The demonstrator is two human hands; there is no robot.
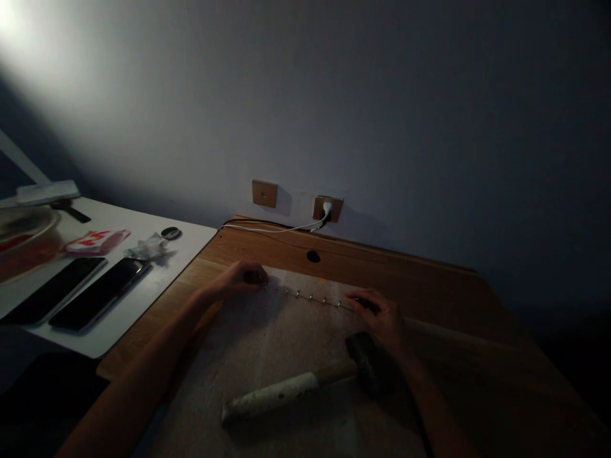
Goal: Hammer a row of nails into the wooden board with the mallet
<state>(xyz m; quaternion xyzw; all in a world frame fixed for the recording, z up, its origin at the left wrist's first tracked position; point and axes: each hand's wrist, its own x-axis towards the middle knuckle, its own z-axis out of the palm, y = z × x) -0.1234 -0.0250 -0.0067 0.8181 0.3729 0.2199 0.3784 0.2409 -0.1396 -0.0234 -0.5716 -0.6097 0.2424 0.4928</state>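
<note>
A pale wooden board lies on the brown desk in dim light. A row of several small nails stands near its far edge. My left hand rests at the left end of the row with fingers curled in a pinch. At the right end my right hand has its fingers bent, pinched near the last nail. What either hand holds is too dark to make out. A hammer with a dark head and a white-wrapped handle lies on the board just below my right hand.
A white table on the left carries two dark phones, a red-and-white packet and a bowl. A white cable runs to a wall socket. The desk has a round hole.
</note>
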